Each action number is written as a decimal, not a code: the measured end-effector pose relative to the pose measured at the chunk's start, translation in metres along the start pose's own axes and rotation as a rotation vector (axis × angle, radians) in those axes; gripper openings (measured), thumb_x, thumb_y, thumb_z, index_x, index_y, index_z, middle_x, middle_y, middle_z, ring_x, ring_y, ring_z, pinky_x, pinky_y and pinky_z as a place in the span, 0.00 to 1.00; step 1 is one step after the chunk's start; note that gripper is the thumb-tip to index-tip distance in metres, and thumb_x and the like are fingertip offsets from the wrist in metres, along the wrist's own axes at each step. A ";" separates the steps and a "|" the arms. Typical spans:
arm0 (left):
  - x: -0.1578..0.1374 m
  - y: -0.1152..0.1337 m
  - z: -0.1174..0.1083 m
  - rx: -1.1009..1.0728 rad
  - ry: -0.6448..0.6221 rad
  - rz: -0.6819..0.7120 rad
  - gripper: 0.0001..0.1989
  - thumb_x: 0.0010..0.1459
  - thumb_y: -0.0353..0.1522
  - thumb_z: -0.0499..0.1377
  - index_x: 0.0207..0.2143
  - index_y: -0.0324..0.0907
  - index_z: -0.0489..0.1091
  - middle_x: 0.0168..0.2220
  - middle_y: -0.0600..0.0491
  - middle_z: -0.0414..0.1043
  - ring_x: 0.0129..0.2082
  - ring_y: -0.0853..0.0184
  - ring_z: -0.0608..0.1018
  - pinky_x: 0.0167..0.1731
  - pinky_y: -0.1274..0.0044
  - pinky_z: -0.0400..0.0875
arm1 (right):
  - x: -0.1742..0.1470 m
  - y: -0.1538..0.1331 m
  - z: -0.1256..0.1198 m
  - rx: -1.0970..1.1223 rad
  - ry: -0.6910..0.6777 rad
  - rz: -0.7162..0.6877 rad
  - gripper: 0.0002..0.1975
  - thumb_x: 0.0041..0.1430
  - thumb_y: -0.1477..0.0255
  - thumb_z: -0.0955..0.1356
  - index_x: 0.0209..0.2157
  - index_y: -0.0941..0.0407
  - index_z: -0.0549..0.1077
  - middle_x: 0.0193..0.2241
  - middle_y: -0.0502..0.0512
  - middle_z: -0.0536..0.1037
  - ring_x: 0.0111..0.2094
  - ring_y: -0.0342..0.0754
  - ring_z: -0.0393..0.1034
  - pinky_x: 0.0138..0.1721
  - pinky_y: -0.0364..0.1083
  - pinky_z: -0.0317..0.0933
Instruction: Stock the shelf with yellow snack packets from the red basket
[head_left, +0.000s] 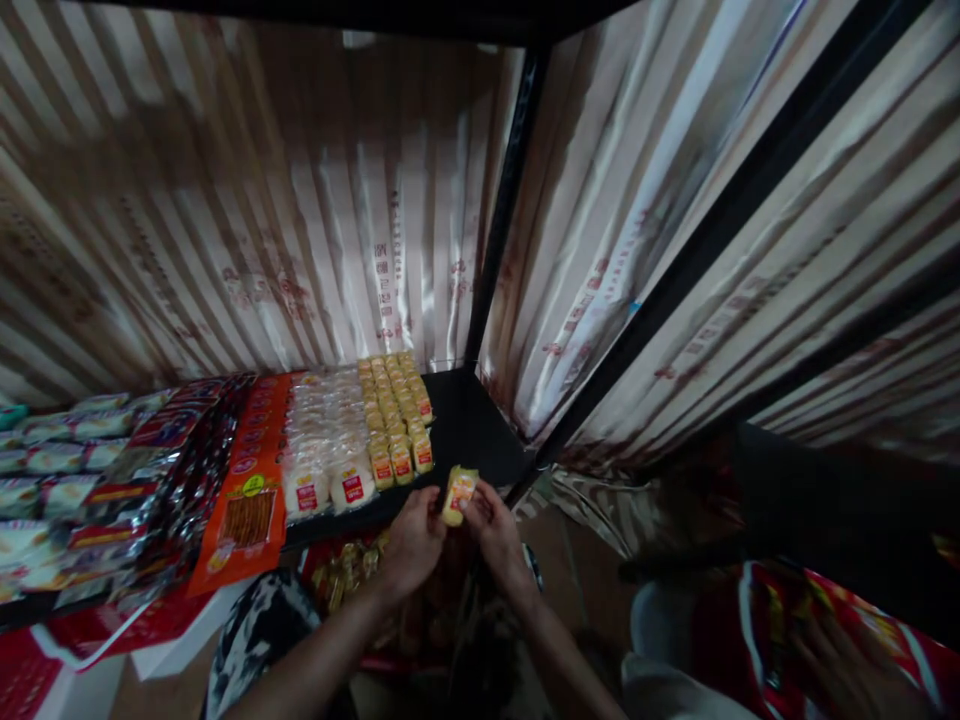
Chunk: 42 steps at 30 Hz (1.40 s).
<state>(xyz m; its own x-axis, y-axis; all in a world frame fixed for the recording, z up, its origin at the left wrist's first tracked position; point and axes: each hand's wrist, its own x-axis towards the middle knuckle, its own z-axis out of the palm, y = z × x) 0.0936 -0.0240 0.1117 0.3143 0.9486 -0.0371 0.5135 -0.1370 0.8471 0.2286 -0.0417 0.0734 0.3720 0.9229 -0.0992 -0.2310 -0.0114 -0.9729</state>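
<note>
Just off the front edge of the shelf (480,425), one yellow pack (459,497), tilted, label facing up. Left hand (414,535) on its left side, right hand (496,530) on its right; grip of both narrow, fingertips closed on the pack between them. Yellow rows (397,400) of like packs sit behind and left, close together. Next to them, clear packs (330,440) with red labels, then an orange bag (251,490), dark foil packs (169,470), white packs (52,460) at far left; that side is crowded. Below the hands, gold packs (349,572) in a red basket, partly covered by the left arm; patterned trouser leg (262,625) beside it. Lower right, another person's hand (847,650) over a red bag, dim, contents unclear. Pleated covering (315,200) closes the back. Black post (510,200) stands at the back corner; slanting rail (705,230) bounds the right side. Open room: bare black strip of shelf right of the yellow rows, running from front edge to back corner. Front edge near the hands is free; further left, packs come right up to it.
</note>
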 end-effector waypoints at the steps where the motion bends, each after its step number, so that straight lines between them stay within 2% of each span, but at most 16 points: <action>1: 0.006 0.006 -0.005 0.127 0.020 0.065 0.20 0.53 0.28 0.51 0.49 0.38 0.65 0.50 0.44 0.69 0.50 0.61 0.72 0.52 0.67 0.65 | 0.012 -0.002 -0.002 -0.001 0.026 -0.019 0.22 0.40 0.65 0.72 0.40 0.54 0.71 0.34 0.54 0.79 0.34 0.50 0.74 0.39 0.50 0.69; 4: 0.026 0.024 -0.018 0.402 0.019 0.231 0.21 0.54 0.26 0.49 0.51 0.35 0.65 0.54 0.41 0.64 0.58 0.57 0.63 0.58 0.65 0.57 | 0.054 0.000 -0.002 -0.013 0.087 -0.075 0.23 0.38 0.65 0.72 0.40 0.55 0.71 0.34 0.54 0.78 0.34 0.50 0.73 0.38 0.50 0.69; 7: 0.051 0.033 -0.022 0.537 -0.006 0.299 0.22 0.54 0.26 0.49 0.52 0.32 0.65 0.58 0.38 0.60 0.63 0.53 0.54 0.60 0.62 0.52 | 0.096 0.009 0.003 -0.060 0.072 -0.118 0.23 0.40 0.65 0.71 0.41 0.55 0.72 0.37 0.55 0.77 0.36 0.50 0.73 0.39 0.49 0.68; 12: 0.093 0.031 -0.022 0.628 -0.016 0.288 0.27 0.53 0.28 0.52 0.57 0.34 0.59 0.62 0.37 0.52 0.65 0.51 0.47 0.60 0.58 0.48 | 0.151 0.025 0.020 -0.211 0.058 -0.202 0.21 0.43 0.67 0.70 0.42 0.56 0.73 0.39 0.56 0.75 0.36 0.47 0.72 0.41 0.48 0.68; 17: 0.119 0.015 -0.021 0.705 0.005 0.256 0.26 0.54 0.30 0.53 0.57 0.34 0.60 0.63 0.39 0.52 0.65 0.51 0.47 0.61 0.58 0.47 | 0.182 0.037 0.038 -0.317 0.004 -0.230 0.18 0.46 0.72 0.67 0.42 0.55 0.73 0.41 0.56 0.74 0.36 0.46 0.73 0.42 0.47 0.68; 22: 0.130 0.001 -0.020 0.727 0.013 0.264 0.25 0.55 0.30 0.52 0.56 0.33 0.61 0.61 0.39 0.55 0.64 0.51 0.49 0.61 0.58 0.47 | 0.193 0.048 0.044 -0.347 -0.100 -0.244 0.20 0.49 0.72 0.65 0.46 0.56 0.71 0.44 0.58 0.74 0.41 0.49 0.73 0.44 0.49 0.68; 26: 0.135 -0.001 -0.020 0.718 0.021 0.277 0.23 0.55 0.30 0.52 0.54 0.33 0.64 0.61 0.40 0.57 0.64 0.51 0.51 0.60 0.59 0.48 | 0.191 0.050 0.043 -0.455 -0.189 -0.274 0.22 0.53 0.72 0.64 0.51 0.55 0.68 0.48 0.57 0.74 0.45 0.49 0.71 0.49 0.51 0.64; 31: 0.141 0.001 -0.018 0.746 0.005 0.319 0.22 0.59 0.31 0.49 0.54 0.31 0.64 0.60 0.42 0.58 0.64 0.52 0.51 0.61 0.58 0.47 | 0.181 0.047 0.046 -0.613 -0.124 -0.365 0.24 0.52 0.71 0.63 0.51 0.61 0.69 0.50 0.64 0.72 0.52 0.55 0.66 0.55 0.54 0.58; 35: 0.150 0.000 -0.016 0.792 0.007 0.349 0.22 0.60 0.32 0.47 0.54 0.30 0.63 0.57 0.41 0.63 0.63 0.53 0.55 0.61 0.58 0.46 | 0.177 0.045 0.048 -0.647 -0.147 -0.382 0.23 0.50 0.74 0.62 0.50 0.57 0.71 0.51 0.63 0.72 0.53 0.53 0.65 0.56 0.51 0.55; 37: 0.153 -0.001 -0.017 0.821 0.009 0.344 0.22 0.60 0.31 0.46 0.54 0.29 0.64 0.56 0.40 0.64 0.61 0.53 0.58 0.60 0.58 0.47 | 0.178 0.045 0.048 -0.665 -0.157 -0.387 0.24 0.49 0.74 0.63 0.50 0.59 0.71 0.51 0.63 0.72 0.53 0.53 0.65 0.57 0.52 0.55; 39: 0.156 -0.002 -0.017 0.838 0.008 0.348 0.22 0.60 0.31 0.46 0.53 0.29 0.65 0.56 0.39 0.65 0.60 0.54 0.60 0.61 0.59 0.47 | 0.180 0.045 0.048 -0.653 -0.173 -0.371 0.25 0.49 0.74 0.63 0.50 0.60 0.70 0.50 0.61 0.73 0.52 0.53 0.65 0.57 0.53 0.56; 42: 0.158 -0.004 -0.017 0.843 0.019 0.366 0.22 0.59 0.32 0.48 0.52 0.30 0.66 0.55 0.39 0.66 0.59 0.54 0.62 0.61 0.60 0.48 | 0.182 0.046 0.047 -0.553 -0.165 -0.277 0.26 0.49 0.73 0.63 0.53 0.57 0.67 0.52 0.57 0.72 0.50 0.50 0.67 0.53 0.51 0.61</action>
<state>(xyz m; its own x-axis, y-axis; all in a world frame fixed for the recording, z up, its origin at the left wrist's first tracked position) 0.1281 0.1308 0.1116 0.5628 0.8085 0.1720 0.7992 -0.5854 0.1366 0.2434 0.1443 0.0204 0.1981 0.9666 0.1623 0.3685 0.0799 -0.9262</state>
